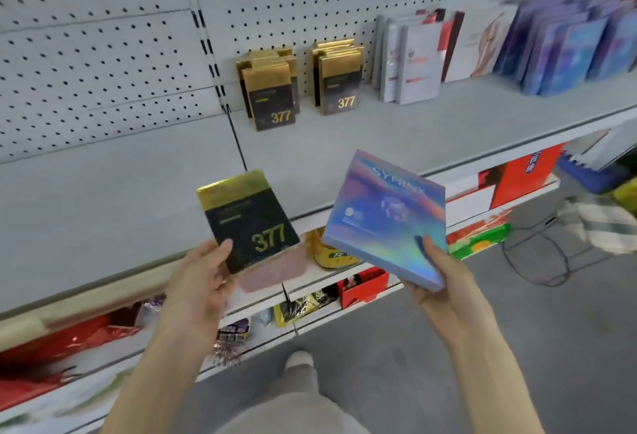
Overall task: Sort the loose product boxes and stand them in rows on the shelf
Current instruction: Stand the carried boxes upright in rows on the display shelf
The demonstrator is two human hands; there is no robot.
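My left hand (201, 275) grips a black and gold box marked 377 (250, 223) by its lower left corner, in front of the grey shelf (396, 137). My right hand (439, 273) holds a larger iridescent blue box (384, 216) by its lower right corner, tilted. On the shelf stand two rows of matching 377 boxes (270, 89) (339, 77) against the pegboard. Right of them stand white and red boxes (413, 61), then a row of blue iridescent boxes (568, 51).
The shelf's left and front parts are bare. Lower shelves hold red boxes (524, 175), a yellow pack (331, 254) and assorted goods. A black cable (537, 254) and a checked cloth (599, 223) lie on the grey floor at right. My foot (300, 361) is below.
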